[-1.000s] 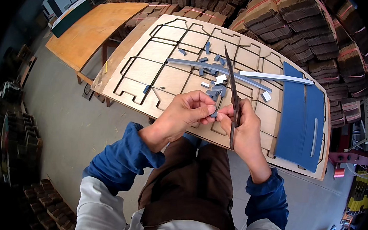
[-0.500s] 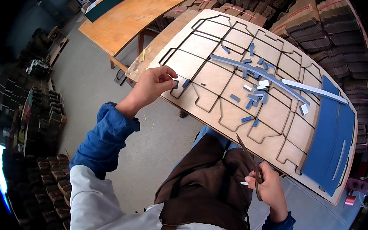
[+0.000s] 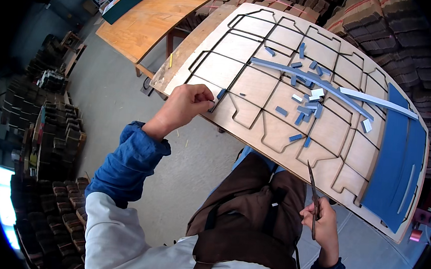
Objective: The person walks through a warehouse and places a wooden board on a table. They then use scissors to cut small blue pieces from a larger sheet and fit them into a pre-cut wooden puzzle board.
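Note:
My left hand (image 3: 183, 106) is at the near-left edge of a flat wooden board (image 3: 216, 64) crossed by dark raised lines. Its fingertips pinch a small foam piece (image 3: 211, 108) against the board, beside one of the lines; the fingers partly hide it. Just beyond lies another small blue foam block (image 3: 221, 93). My right hand (image 3: 324, 220) is closed round the handles of a pair of dark scissors (image 3: 313, 185), whose tips point up toward the board's near edge. Several cut blue foam blocks (image 3: 294, 137) and a long blue-grey foam strip (image 3: 311, 78) lie mid-board.
A blue foam sheet (image 3: 385, 173) covers the board's right end, with a white strip (image 3: 377, 103) reaching over it. An orange-brown table (image 3: 148, 23) stands at the far left. Bundled brown stacks (image 3: 380, 41) rise behind the board. A small white scrap (image 3: 275, 204) rests on my apron.
My left hand has brought the foam piece down to the board, slightly right. My right hand has moved right with the scissors, and a white scrap by its fingers is now on my apron.

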A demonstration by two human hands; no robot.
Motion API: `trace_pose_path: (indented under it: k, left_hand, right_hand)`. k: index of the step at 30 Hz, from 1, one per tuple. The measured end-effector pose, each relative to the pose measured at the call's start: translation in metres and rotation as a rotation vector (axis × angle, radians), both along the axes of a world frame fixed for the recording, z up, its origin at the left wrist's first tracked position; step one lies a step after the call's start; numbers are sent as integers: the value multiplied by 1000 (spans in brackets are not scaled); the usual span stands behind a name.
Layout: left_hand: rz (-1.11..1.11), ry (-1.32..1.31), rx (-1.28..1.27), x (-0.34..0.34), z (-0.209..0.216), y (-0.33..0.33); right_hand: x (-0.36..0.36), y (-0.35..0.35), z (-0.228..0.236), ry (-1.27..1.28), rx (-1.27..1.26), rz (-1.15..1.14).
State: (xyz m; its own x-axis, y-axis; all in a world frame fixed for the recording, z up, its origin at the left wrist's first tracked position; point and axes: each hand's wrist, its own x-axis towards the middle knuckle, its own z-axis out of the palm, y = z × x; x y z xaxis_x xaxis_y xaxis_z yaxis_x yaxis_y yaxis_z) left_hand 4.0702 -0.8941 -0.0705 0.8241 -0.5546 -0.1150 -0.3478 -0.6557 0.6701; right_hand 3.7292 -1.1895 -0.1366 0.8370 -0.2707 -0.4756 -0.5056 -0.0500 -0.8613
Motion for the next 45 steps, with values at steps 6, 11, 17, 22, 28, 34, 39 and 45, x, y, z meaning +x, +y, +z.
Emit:
trace_pose_path:
  k: [6,11,17,22,28,34,39,45]
  left_hand:
    - [-2,-12,26,0,1,-4]
    - [-14,-3,41,2,-1,-5]
    - [-79,-3,88,7,3,-6]
    - [-115,19,174,12,10,-13]
    - [-146,14,198,22,11,-15]
    - [-148,12,220,23,11,-15]
    - [-148,31,195,20,13,-15]
    - [-117,63,184,17,12,-13]
  right_hand:
    - [2,1,-2,-7,-18,21]
    - [2,1,1,-13,2,14]
    - [1,0,-2,-30,-5,25]
    - [3,-1,-1,-17,0,36]
    - [4,0,0,-5,4,39]
    - [1,0,-5,-34,13,20]
    - [0,-1,-4,-40,23,5]
    - [0,0,-5,-45,37,13]
